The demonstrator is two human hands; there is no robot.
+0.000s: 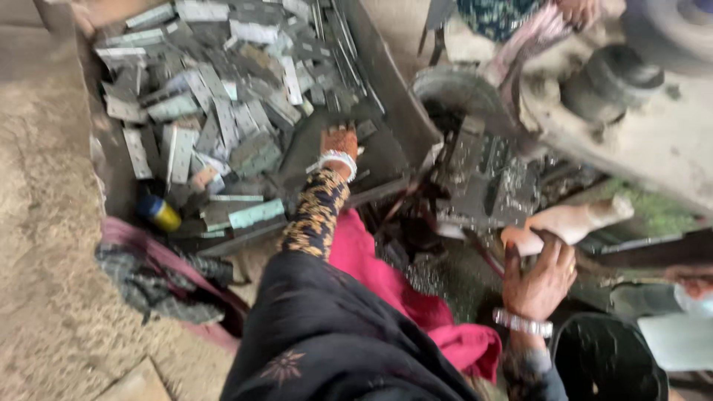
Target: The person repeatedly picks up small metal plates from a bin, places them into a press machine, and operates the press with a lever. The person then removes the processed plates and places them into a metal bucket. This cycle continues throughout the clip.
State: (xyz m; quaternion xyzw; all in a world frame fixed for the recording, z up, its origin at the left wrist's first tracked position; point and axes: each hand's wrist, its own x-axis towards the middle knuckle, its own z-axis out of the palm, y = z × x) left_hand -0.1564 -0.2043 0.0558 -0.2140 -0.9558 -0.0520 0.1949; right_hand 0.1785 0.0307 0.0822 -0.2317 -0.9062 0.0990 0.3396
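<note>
My left hand (339, 142) reaches forward over a dark metal tray (386, 67) and hovers at the near edge of a heap of small grey metal plates (215, 96). Its fingers are blurred and curled under, so I cannot tell whether they hold a plate. White bangles ring that wrist above a patterned sleeve. My right hand (540, 276) is low on the right, with its fingers wrapped over a pale cloth-wrapped handle (579, 220) that sticks out of a dark press machine (483, 174).
A yellow and blue can (160, 213) lies at the tray's near left corner. A checked cloth (148, 286) and pink fabric (416, 301) lie below. A black bucket (605, 360) stands at the lower right. Another person's patterned clothing (494, 15) shows at the top.
</note>
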